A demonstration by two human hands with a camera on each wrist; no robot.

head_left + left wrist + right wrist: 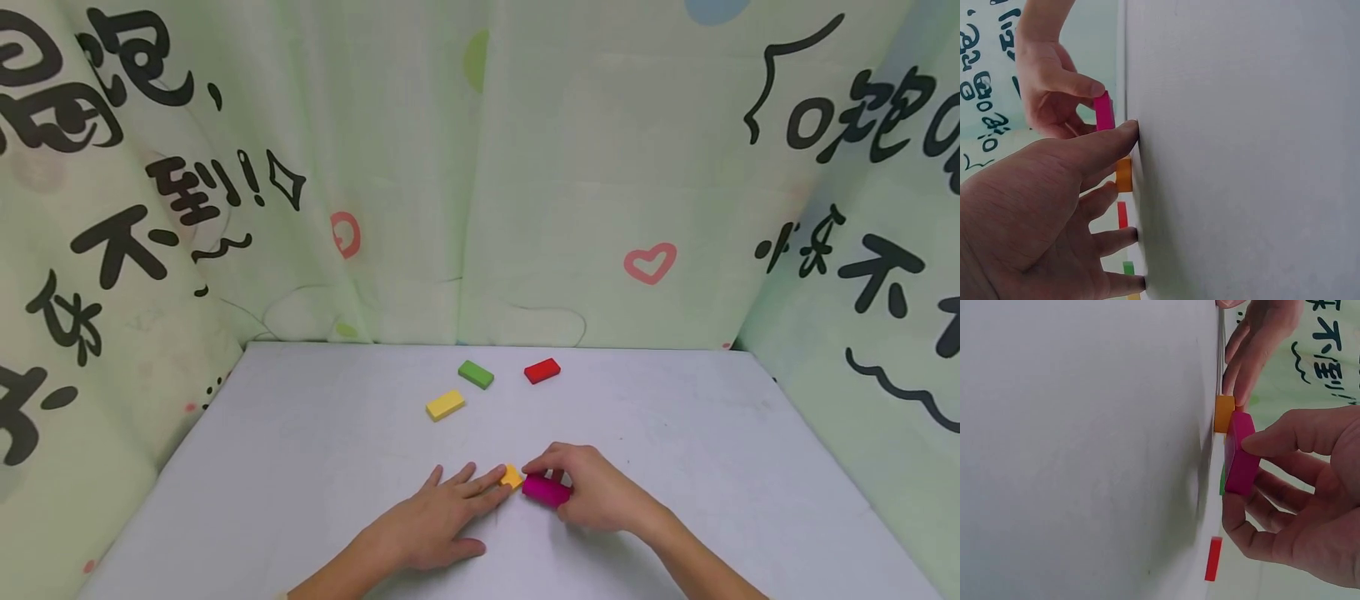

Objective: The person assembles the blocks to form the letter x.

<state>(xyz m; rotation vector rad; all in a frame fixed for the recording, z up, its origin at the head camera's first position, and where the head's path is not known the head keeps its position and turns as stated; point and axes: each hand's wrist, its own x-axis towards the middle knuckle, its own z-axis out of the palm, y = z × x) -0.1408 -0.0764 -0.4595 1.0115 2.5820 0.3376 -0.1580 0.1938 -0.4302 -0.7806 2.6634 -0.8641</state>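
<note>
**Pink block (546,491) held beside orange block (512,477)**

Our right hand (600,490), fingers curled, pinches the pink block, seemingly just above the bench (300,433). Our left hand (442,521), spread and gripping nothing, touches the orange block. We do best to steady orange lightly and lower pink level.

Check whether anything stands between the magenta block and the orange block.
Nothing visible stands between the magenta block and the orange block. The left hand, beside the orange block, has a fingertip near the gap that might get brushed. The green block, red block and yellow block lie farther back, out of the way.
</note>
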